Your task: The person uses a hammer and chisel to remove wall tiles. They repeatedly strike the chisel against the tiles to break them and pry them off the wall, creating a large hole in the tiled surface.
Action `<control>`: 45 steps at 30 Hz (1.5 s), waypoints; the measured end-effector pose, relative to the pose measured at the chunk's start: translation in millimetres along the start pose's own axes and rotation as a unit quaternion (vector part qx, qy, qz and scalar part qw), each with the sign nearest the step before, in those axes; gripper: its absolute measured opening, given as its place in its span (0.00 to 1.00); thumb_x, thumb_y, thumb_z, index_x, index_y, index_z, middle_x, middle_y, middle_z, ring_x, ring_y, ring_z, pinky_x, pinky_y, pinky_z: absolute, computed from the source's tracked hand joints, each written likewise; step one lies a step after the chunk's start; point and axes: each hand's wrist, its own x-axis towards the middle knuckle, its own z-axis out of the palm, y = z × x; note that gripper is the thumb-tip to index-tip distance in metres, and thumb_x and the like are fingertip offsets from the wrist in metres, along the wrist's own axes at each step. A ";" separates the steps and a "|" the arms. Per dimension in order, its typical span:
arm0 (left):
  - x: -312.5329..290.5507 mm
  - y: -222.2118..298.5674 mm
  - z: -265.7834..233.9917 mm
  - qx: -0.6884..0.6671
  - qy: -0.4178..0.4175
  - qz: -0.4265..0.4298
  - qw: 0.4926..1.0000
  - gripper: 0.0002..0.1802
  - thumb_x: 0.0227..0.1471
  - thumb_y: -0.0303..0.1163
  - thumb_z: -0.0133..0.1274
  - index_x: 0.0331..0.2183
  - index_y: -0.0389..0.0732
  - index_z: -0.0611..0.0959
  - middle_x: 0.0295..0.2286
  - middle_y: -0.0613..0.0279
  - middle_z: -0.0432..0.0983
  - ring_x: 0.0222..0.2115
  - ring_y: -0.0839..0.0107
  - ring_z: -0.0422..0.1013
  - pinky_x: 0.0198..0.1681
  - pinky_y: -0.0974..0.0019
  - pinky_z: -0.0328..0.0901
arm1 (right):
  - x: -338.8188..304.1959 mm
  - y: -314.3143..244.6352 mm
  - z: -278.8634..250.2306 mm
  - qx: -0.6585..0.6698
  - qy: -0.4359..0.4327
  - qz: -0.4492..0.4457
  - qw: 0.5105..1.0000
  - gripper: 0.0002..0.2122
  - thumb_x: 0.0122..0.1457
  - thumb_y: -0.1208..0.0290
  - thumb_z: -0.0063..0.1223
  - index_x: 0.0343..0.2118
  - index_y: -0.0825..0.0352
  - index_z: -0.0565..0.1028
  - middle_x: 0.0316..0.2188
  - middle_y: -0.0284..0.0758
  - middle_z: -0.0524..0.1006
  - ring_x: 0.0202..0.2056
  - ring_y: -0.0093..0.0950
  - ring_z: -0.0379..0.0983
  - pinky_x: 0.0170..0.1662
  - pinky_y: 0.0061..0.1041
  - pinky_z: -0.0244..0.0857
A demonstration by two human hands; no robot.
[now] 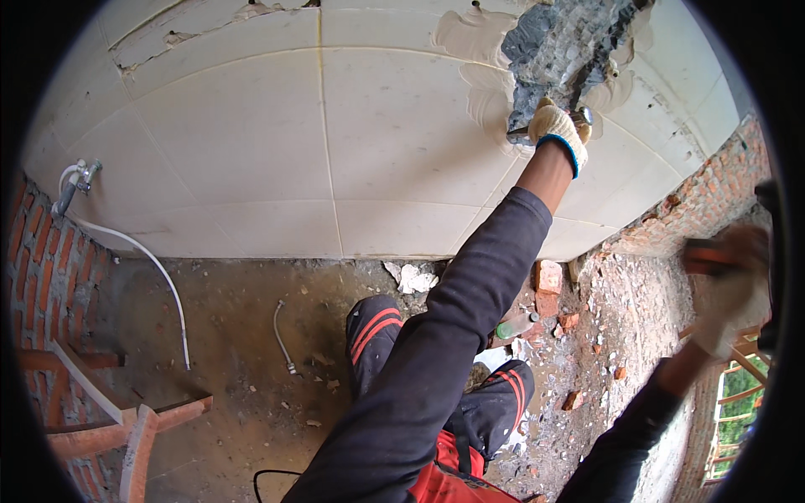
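- Our gloved left hand is at 2 o'clock, up against the tiled wall; its fingers are closed round a metal tool, with no gap that we can see in the grip.
- The tool lies crosswise in that grip: a thin dark end points to 9 o'clock of the hand, and a rounded shiny end sticks out toward 2 o'clock.
- Just above the hand, toward 1 o'clock of our view, we have a broken-out patch, grey and jagged, with pale smears on the tiles along its edge.
- Our right hand is raised at 3 o'clock, well apart from the left one and badly blurred; a dark-and-orange object shows at it, but we cannot tell how far its fingers are closed.
- Below us, our knees in dark trousers with red stripes stand over a wet, dirty floor.
- Toward 4 o'clock on the floor we see a greenish bottle lying on its side, near brick pieces and scattered rubble.
- At 9 o'clock a tap fitting juts from the wall, and a white hose runs from it down to the floor.
- At 8 o'clock lie a short hose and, farther out, a wooden frame beside the brick wall.
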 end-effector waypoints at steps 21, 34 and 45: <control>55.2 3.1 -7.1 -0.010 0.004 0.010 1.000 0.18 0.54 0.46 0.43 0.39 0.43 0.73 0.38 0.61 0.73 0.36 0.68 0.71 0.39 0.63 0.68 | 38.6 7.2 -92.4 0.269 0.064 -0.059 0.959 0.16 0.41 0.78 0.34 0.36 0.73 0.64 0.19 0.33 0.61 0.18 0.21 0.55 0.21 0.18 0.52; 12.8 1.8 1.1 -0.012 0.008 0.054 0.998 0.17 0.55 0.39 0.39 0.43 0.41 0.72 0.40 0.62 0.73 0.39 0.72 0.69 0.38 0.70 0.68 | -78.4 93.3 0.1 0.118 -0.273 0.351 0.888 0.07 0.46 0.80 0.42 0.30 0.69 0.66 0.14 0.28 0.66 0.11 0.16 0.59 0.13 0.15 0.54; -36.6 7.1 -12.6 0.073 -0.027 0.073 0.994 0.13 0.56 0.44 0.42 0.33 0.46 0.73 0.26 0.63 0.72 0.24 0.67 0.72 0.25 0.65 0.72 | -182.5 131.3 -119.4 0.005 -0.178 0.398 0.900 0.05 0.46 0.80 0.48 0.27 0.68 0.66 0.13 0.27 0.66 0.10 0.16 0.60 0.12 0.15 0.54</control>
